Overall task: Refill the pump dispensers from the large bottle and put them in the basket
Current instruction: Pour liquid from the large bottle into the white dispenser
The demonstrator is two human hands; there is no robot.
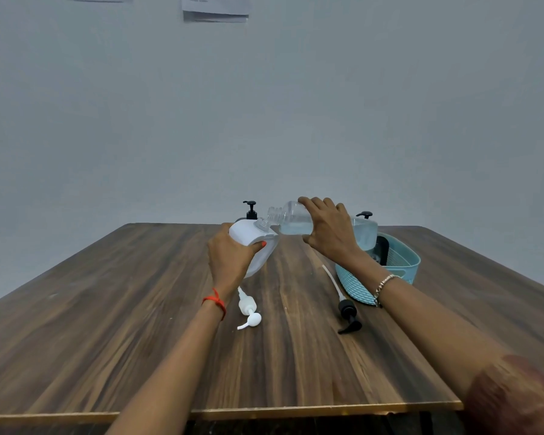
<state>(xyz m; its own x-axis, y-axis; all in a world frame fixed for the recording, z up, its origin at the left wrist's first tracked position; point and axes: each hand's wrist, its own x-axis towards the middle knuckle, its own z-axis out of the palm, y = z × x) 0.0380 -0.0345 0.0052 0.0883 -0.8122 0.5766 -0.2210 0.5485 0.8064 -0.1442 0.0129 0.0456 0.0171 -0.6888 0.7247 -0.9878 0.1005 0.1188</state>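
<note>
My left hand (230, 255) grips a white opaque bottle (248, 235), tilted with its neck up and to the right. My right hand (327, 230) grips a clear bottle (291, 219) holding bluish liquid, lying nearly level above the table. Its threaded open mouth meets the white bottle's neck. A white pump head (248, 310) lies on the table below my left wrist. A black pump head (348, 315) with a long white tube lies to its right. The teal basket (402, 266) stands at the right and holds a clear dispenser (365, 232) with a black pump.
Another dispenser with a black pump (251, 210) stands behind the white bottle, near the far edge of the wooden table (139, 309). A plain wall rises just behind the table. The table's front edge runs close to me.
</note>
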